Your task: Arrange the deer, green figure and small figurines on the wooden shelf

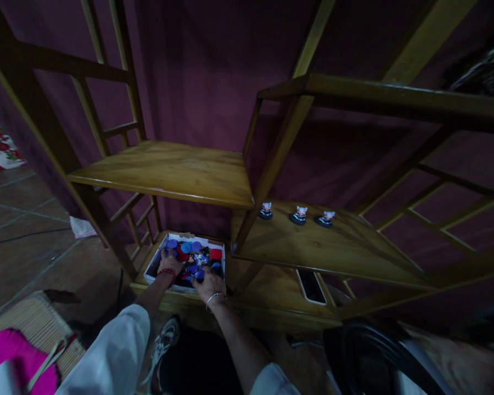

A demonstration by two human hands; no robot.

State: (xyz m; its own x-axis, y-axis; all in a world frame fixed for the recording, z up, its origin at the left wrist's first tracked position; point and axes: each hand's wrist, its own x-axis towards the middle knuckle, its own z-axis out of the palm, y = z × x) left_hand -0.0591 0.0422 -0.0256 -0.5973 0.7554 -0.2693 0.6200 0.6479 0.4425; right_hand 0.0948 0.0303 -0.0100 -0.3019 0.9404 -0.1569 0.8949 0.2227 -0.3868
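Observation:
A shallow white cardboard box (pixel 150 272) stands on the low wooden shelf. It is filled with small toy figurines (pixel 200 258) and round pieces in purple, blue and red. My left hand (pixel 169 264), with a red bead bracelet at the wrist, reaches into the box's left side, its fingers apart beside a purple round piece (pixel 172 244). Over the front right part is my right hand (pixel 211 285), wearing a silver bangle, its fingers spread by a blue-purple piece (pixel 199 274). The fingertips of both hands are partly hidden among the contents.
Three small figurines with dark bases (pixel 299 215) stand in a row on the right shelf (pixel 280 244). A higher wooden shelf (pixel 177 170) juts out above the box. A white-rimmed dark tray (pixel 311 286) lies lower right. A woven stool (pixel 28 318) holds pink cloth (pixel 20 356).

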